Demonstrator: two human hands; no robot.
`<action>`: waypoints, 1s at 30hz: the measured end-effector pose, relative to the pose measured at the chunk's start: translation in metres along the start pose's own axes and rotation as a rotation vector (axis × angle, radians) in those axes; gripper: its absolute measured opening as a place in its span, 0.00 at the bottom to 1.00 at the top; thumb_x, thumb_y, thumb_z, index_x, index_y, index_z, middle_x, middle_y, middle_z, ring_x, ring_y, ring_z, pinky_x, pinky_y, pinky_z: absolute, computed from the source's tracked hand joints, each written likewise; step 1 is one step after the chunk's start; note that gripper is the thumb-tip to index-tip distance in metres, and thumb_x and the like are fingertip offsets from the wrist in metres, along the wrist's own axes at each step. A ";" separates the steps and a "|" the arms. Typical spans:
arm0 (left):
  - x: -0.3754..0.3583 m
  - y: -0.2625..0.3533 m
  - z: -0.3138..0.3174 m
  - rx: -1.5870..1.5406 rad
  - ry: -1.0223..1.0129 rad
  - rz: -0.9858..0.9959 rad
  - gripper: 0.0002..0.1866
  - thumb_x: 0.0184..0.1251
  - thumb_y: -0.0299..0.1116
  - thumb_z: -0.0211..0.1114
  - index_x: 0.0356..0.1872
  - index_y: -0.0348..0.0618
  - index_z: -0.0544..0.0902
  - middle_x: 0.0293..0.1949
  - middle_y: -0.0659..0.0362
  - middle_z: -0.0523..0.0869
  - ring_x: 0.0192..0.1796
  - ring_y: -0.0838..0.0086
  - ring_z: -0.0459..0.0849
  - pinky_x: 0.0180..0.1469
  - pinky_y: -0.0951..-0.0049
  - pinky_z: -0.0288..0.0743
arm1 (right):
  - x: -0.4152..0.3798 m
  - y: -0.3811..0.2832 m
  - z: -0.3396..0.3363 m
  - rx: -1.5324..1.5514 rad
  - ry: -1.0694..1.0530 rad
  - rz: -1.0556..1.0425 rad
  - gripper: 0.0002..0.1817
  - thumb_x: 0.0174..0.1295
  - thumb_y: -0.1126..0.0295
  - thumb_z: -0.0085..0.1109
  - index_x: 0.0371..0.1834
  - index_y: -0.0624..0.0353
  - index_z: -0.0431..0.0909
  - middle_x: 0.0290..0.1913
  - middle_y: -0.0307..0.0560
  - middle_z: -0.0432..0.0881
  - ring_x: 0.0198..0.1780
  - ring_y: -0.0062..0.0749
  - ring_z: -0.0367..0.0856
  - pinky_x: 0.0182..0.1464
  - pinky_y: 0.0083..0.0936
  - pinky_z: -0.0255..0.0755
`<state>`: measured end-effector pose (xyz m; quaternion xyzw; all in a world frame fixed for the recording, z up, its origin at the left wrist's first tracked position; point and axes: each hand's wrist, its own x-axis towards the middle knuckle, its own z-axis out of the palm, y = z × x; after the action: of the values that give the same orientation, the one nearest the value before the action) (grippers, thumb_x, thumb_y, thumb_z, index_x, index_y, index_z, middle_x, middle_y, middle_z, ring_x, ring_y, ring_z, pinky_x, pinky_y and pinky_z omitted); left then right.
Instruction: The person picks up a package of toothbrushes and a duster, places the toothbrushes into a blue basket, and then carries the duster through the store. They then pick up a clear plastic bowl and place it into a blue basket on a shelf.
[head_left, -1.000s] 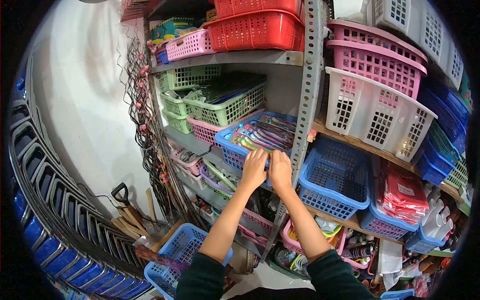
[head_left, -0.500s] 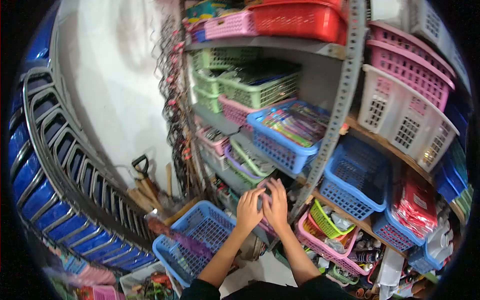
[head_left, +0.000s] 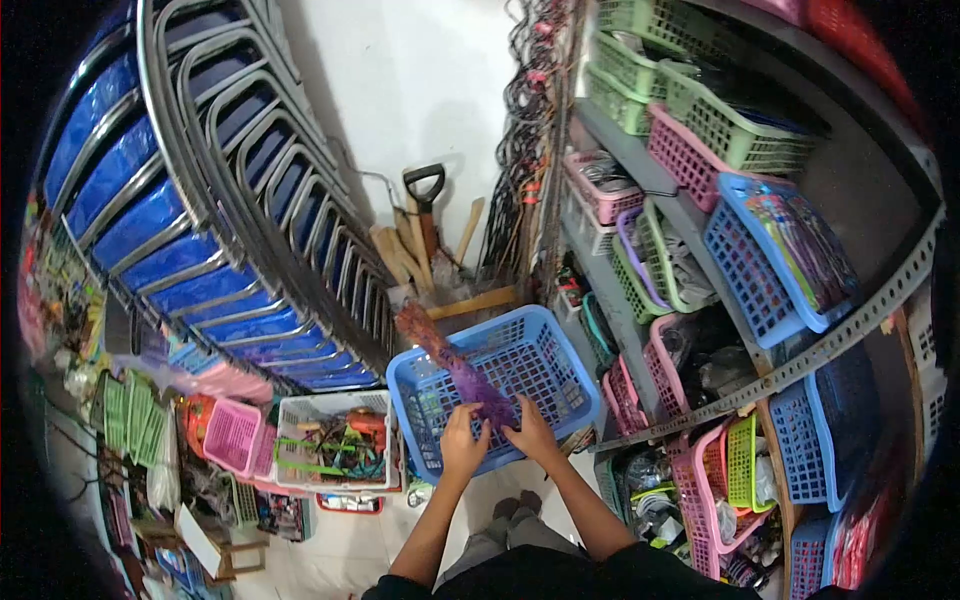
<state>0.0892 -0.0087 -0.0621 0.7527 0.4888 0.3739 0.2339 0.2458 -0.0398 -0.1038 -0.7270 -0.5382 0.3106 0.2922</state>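
A long bundle [head_left: 462, 372], reddish brown at its far end and purple at its near end, lies slantwise across a blue plastic basket [head_left: 575, 372]. My left hand [head_left: 464, 442] is at the bundle's near end, its fingers bent and its thumb apart from them. Just to the right, my right hand [head_left: 531, 434] reaches over the basket's near side with its fingers loosely spread. The purple end shows between both hands, overlapping the fingertips in this view.
Stacked blue chairs [head_left: 230, 290] rise at the left. A white basket [head_left: 290, 470] of mixed goods stands left of the blue one. Shelves with a blue basket of colourful packets [head_left: 770, 270] line the right. Wooden handles [head_left: 400, 255] lean against the wall behind.
The view has swung down and left. Both hands have gone from in front of the shelves down to the blue basket, and have moved apart from each other.
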 end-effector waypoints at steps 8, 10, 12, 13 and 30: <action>-0.016 -0.005 -0.036 -0.168 0.191 -0.238 0.13 0.59 0.29 0.64 0.46 0.41 0.78 0.42 0.57 0.81 0.36 0.70 0.83 0.40 0.68 0.76 | 0.010 -0.011 0.014 -0.075 0.041 0.108 0.33 0.52 0.67 0.63 0.62 0.61 0.64 0.44 0.65 0.81 0.47 0.60 0.79 0.50 0.46 0.72; -0.013 0.004 -0.045 -0.167 0.200 -0.299 0.13 0.60 0.29 0.65 0.45 0.40 0.78 0.43 0.57 0.83 0.36 0.72 0.84 0.41 0.69 0.76 | 0.009 -0.024 0.002 -0.077 0.094 0.038 0.27 0.51 0.66 0.63 0.56 0.62 0.70 0.43 0.65 0.81 0.46 0.60 0.80 0.48 0.47 0.73; -0.006 0.008 -0.053 -0.171 0.230 -0.293 0.13 0.59 0.29 0.65 0.45 0.40 0.78 0.43 0.57 0.84 0.36 0.71 0.84 0.42 0.70 0.75 | 0.016 -0.034 -0.010 -0.079 0.127 -0.027 0.26 0.50 0.67 0.64 0.53 0.63 0.72 0.42 0.65 0.82 0.45 0.61 0.80 0.47 0.48 0.73; -0.003 0.012 -0.057 -0.130 0.273 -0.277 0.13 0.59 0.29 0.65 0.45 0.40 0.77 0.42 0.57 0.84 0.36 0.71 0.84 0.41 0.70 0.75 | 0.023 -0.032 -0.010 -0.047 0.158 -0.111 0.25 0.48 0.66 0.65 0.51 0.63 0.73 0.41 0.65 0.82 0.45 0.61 0.80 0.46 0.48 0.73; -0.136 0.072 -0.115 0.024 0.864 -0.547 0.14 0.61 0.30 0.65 0.47 0.40 0.78 0.38 0.57 0.86 0.38 0.72 0.86 0.42 0.71 0.76 | 0.002 -0.098 -0.013 -0.136 -0.249 -0.528 0.23 0.41 0.60 0.71 0.33 0.70 0.79 0.35 0.66 0.82 0.42 0.60 0.81 0.46 0.44 0.74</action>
<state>0.0059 -0.1636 0.0149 0.3766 0.7242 0.5705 0.0909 0.1978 -0.0144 -0.0214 -0.5363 -0.7598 0.2740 0.2451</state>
